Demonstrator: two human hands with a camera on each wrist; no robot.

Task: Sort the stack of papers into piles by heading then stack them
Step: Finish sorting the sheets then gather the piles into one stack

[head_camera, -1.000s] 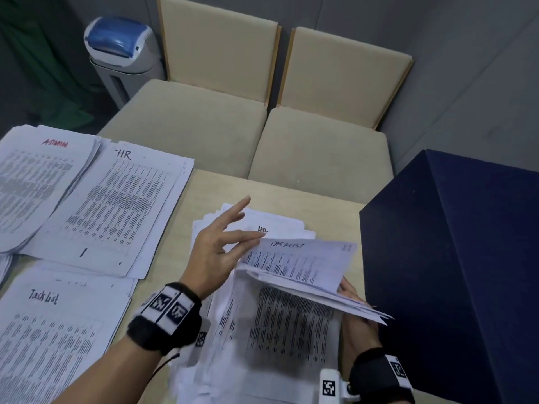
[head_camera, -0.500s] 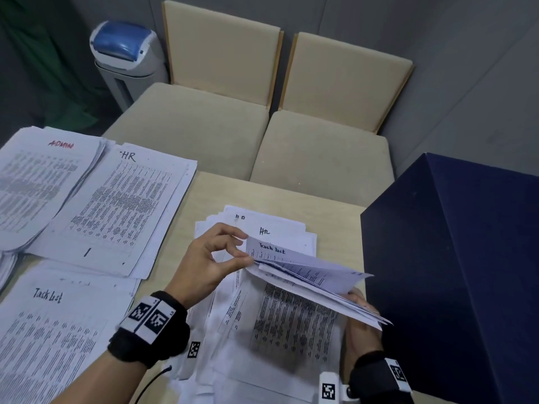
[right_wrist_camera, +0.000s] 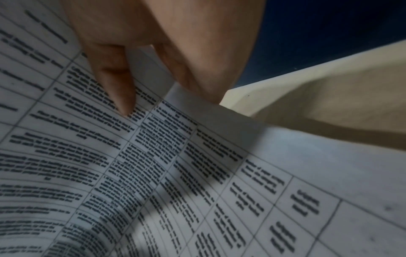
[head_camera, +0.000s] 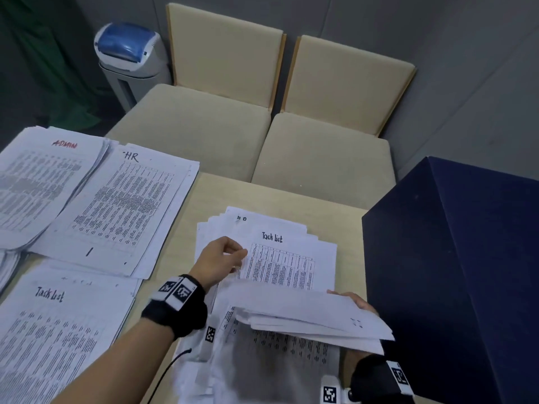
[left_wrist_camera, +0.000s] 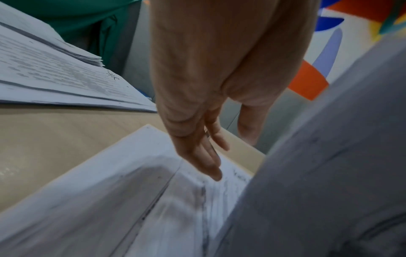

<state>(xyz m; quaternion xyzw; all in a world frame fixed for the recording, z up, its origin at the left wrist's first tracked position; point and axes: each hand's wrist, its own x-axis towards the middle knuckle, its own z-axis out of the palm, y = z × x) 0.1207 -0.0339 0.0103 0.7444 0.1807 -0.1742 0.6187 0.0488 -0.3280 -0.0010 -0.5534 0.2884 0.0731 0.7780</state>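
Observation:
A loose unsorted stack of printed papers [head_camera: 262, 363] lies on the table in front of me. My left hand [head_camera: 243, 255] pinches the left edge of a sheet headed "Task list" [head_camera: 285, 263], which lies face up on the far part of that stack. In the left wrist view the left hand [left_wrist_camera: 230, 156] reaches down with its fingertips [left_wrist_camera: 216, 175] on the paper. My right hand [head_camera: 354, 301] grips a lifted bundle of sheets [head_camera: 309, 316] by its right edge. Sorted piles lie at the left: ADMIN [head_camera: 43, 176], HR [head_camera: 125, 205] and Task list [head_camera: 58, 330].
A tall dark blue box [head_camera: 455, 272] stands close on the right of the stack. Two beige chairs [head_camera: 204, 126] [head_camera: 323, 158] sit beyond the table's far edge [head_camera: 262, 191]. A bin with a blue lid [head_camera: 128, 53] stands at the back left.
My left hand closed on the "Task list" sheet, drew it off the lifted bundle and laid it flat and face up. The right hand's bundle dropped lower and nearer to me.

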